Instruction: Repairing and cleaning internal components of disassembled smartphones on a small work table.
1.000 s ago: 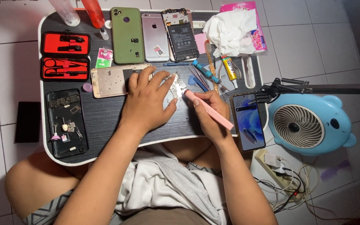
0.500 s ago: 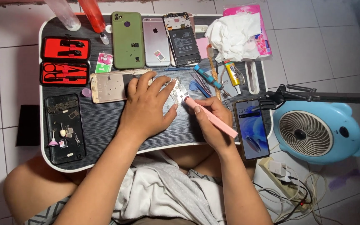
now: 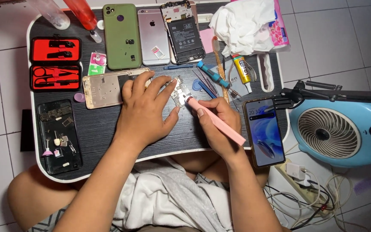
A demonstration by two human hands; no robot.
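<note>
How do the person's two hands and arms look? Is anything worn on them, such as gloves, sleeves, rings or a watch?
Both the left hand and the right hand are bare: no gloves. No ring shows on the visible fingers, and no watch or bracelet at either wrist. The forearms are uncovered as far as the picture's lower edge, so no sleeves appear. The fingernails look short and unpainted.

Left hand (image 3: 144, 111) hides most of small circuit board (image 3: 180, 91).
</note>
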